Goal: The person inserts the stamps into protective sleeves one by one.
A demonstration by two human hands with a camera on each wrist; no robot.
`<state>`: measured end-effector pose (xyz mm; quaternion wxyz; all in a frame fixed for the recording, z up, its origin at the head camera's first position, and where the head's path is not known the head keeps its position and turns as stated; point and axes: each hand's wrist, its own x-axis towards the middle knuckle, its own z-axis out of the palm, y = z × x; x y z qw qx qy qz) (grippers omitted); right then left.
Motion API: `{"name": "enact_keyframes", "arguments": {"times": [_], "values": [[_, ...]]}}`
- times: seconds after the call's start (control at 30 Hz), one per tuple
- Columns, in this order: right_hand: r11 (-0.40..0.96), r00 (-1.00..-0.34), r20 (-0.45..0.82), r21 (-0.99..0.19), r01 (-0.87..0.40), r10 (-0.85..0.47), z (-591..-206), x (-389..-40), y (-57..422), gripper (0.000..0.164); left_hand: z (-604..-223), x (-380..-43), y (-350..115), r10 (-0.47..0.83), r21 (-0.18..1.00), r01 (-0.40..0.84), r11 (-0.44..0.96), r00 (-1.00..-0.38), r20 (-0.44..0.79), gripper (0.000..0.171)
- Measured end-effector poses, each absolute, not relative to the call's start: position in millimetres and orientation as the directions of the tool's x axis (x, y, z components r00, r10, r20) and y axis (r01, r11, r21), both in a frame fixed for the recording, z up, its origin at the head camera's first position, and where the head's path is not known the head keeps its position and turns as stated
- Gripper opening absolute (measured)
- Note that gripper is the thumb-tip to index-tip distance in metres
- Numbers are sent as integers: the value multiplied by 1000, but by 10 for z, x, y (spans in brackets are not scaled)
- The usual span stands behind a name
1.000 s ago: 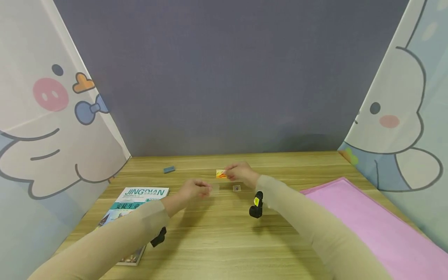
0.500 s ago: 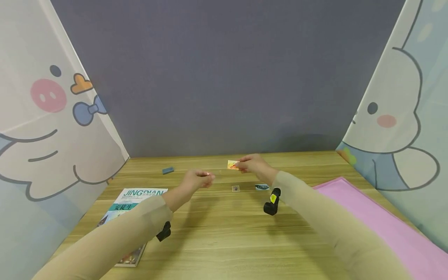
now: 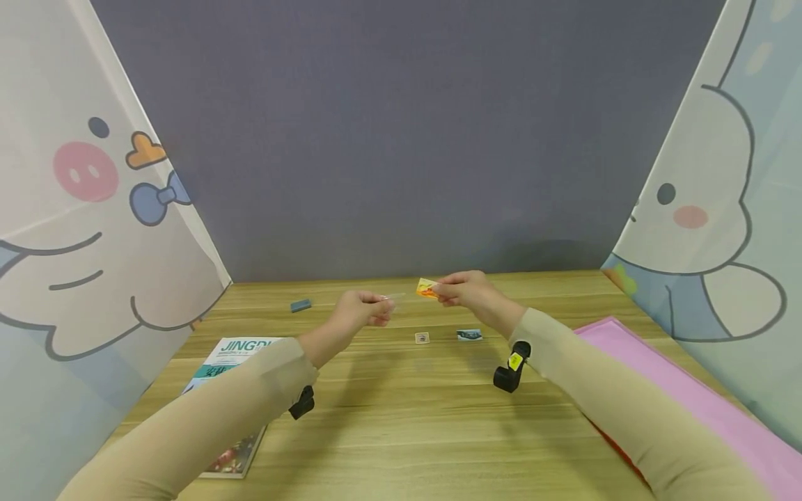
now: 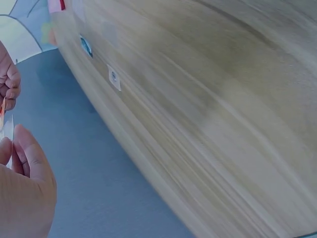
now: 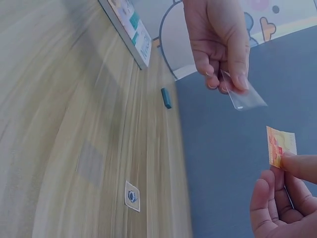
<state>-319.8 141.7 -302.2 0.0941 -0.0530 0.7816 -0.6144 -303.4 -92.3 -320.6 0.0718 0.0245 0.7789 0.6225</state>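
Observation:
My left hand [image 3: 363, 309] pinches a small clear plastic sleeve [image 5: 242, 94] between thumb and fingers, raised above the table. Facing it, my right hand [image 3: 479, 296] holds a yellow-and-orange postage stamp [image 5: 280, 144] with perforated edges by one side, also in the air. A short gap separates the stamp from the sleeve in the right wrist view. Beneath the hands, a small pale square stamp [image 3: 422, 338] with a dark motif and a blue rectangular stamp [image 3: 469, 335] lie on the wooden table [image 3: 401, 431]. In the left wrist view, the left hand [image 4: 29, 183] partly covers the sleeve.
A magazine [image 3: 238, 463] lies at left, partly under the left forearm. Toward the back left is a small blue block [image 3: 301, 305]. A pink tray or mat [image 3: 677, 396] occupies the right side. A faint transparent sleeve [image 5: 90, 162] lies on the tabletop. Printed cloth panels flank the table.
My right hand has lifted the yellow-and-orange stamp off the table and moved right, uncovering the blue stamp. My left hand has risen with the clear sleeve, slightly forward and right.

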Motion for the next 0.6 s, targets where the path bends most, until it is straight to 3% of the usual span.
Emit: {"name": "enact_keyframes", "arguments": {"times": [0.6], "values": [[220, -978, -51, -975, 5, -204, -2994, -3064, 1467, 30, -3087, -3029, -759, 136, 983, -38, 179, -989, -63, 18]]}}
